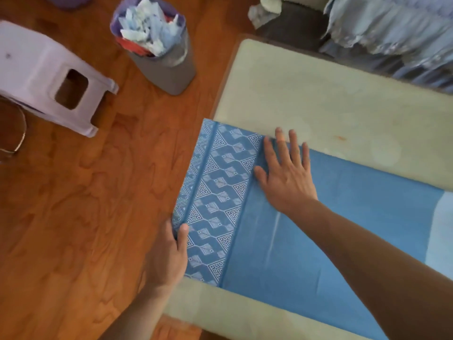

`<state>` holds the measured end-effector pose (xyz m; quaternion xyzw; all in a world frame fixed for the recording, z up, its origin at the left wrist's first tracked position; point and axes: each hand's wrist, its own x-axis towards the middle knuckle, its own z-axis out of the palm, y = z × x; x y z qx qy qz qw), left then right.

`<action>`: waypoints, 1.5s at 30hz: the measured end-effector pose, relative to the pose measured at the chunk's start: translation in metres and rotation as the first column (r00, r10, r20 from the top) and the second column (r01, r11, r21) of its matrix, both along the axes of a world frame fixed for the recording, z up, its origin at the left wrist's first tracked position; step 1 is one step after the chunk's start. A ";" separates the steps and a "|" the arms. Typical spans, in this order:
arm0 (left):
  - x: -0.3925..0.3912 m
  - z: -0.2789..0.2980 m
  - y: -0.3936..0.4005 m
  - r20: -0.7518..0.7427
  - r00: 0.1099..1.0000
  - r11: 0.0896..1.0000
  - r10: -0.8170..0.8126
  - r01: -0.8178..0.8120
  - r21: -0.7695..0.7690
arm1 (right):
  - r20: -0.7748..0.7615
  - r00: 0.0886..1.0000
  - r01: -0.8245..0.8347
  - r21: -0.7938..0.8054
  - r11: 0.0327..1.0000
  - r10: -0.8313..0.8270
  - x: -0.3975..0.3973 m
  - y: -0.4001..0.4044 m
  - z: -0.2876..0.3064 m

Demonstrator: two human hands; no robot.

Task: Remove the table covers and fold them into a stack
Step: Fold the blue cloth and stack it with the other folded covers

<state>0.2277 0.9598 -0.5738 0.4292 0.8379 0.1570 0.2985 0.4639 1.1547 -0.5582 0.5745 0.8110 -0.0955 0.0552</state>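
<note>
A blue table cover [343, 217] with a white geometric border band [215, 192] lies folded flat across a pale cream table [318, 99]. My right hand [284, 173] lies palm down on the cover beside the patterned band, fingers spread, its fingertips reaching the cover's far edge. My left hand [169, 253] grips the cover's left edge at the table's left side, thumb on top of the pattern and fingers under the edge. At the far right a paler blue part of the cloth [441, 229] shows.
A grey bin [169, 69] stuffed with crumpled paper stands on the wooden floor [73, 217] at the upper middle. A lilac plastic stool [49, 77] sits at the left. Light blue ruffled fabric [392, 25] is heaped beyond the table at the upper right.
</note>
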 end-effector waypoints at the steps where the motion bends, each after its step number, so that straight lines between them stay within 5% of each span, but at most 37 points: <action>1: 0.001 0.002 0.000 -0.004 1.000 1.000 0.015 -0.015 0.012 | -0.009 0.997 -0.078 0.006 0.997 0.078 -0.013 0.002 -0.001; 5: 0.005 0.013 0.003 -0.117 0.990 0.995 0.076 -0.068 0.068 | 0.029 0.986 -0.166 -0.033 0.986 0.167 -0.034 0.008 -0.017; 12: -0.007 0.029 0.011 -0.089 0.995 0.995 0.033 -0.042 -0.094 | 0.011 0.989 -0.145 0.028 0.989 0.145 -0.054 -0.008 -0.004; 19: 0.001 0.053 -0.004 -0.174 0.981 0.980 0.087 -0.116 -0.164 | 0.050 0.988 -0.138 -0.085 0.987 0.143 -0.055 -0.026 -0.015; 22: -0.002 0.069 0.009 0.102 0.956 0.938 0.275 -0.244 -0.247 | 0.003 0.994 -0.109 -0.163 0.981 0.111 -0.060 -0.025 -0.004; 24: -0.008 0.086 0.020 0.408 0.824 0.904 0.392 -0.264 -0.337 | -0.141 0.989 -0.008 -0.300 0.954 -0.037 -0.066 -0.025 0.015; 26: -0.007 0.110 0.026 0.528 0.812 0.953 0.251 -0.111 -0.282 | -0.292 0.858 0.218 -0.538 0.814 -0.423 -0.067 -0.029 0.047; 27: -0.001 0.124 0.030 0.539 0.831 0.975 0.139 -0.019 -0.222 | -0.313 0.698 0.288 -0.701 0.652 -0.644 -0.066 -0.034 0.066; 29: 0.017 0.152 0.038 0.545 0.835 0.989 -0.078 0.135 -0.065 | -0.231 0.337 0.176 -0.937 0.302 -0.913 -0.058 -0.045 0.102; 31: 0.040 0.171 0.046 0.557 0.797 0.969 -0.235 0.239 0.066 | -0.150 0.263 0.018 -0.987 0.160 -0.953 -0.048 -0.047 0.134; 37: 0.102 0.211 0.070 0.524 0.683 0.860 -0.508 0.435 0.267 | -0.186 0.533 0.289 -0.877 0.384 -0.825 -0.012 -0.022 0.182; 41: 0.145 0.230 0.053 0.505 0.715 0.867 -0.483 0.310 0.389 | -0.193 0.431 0.398 -0.836 0.378 -0.881 0.028 -0.017 0.219; 45: 0.190 0.191 -0.008 0.299 0.833 0.857 -0.465 0.337 0.391 | -0.219 0.308 0.430 -0.836 0.341 -0.926 0.067 -0.020 0.253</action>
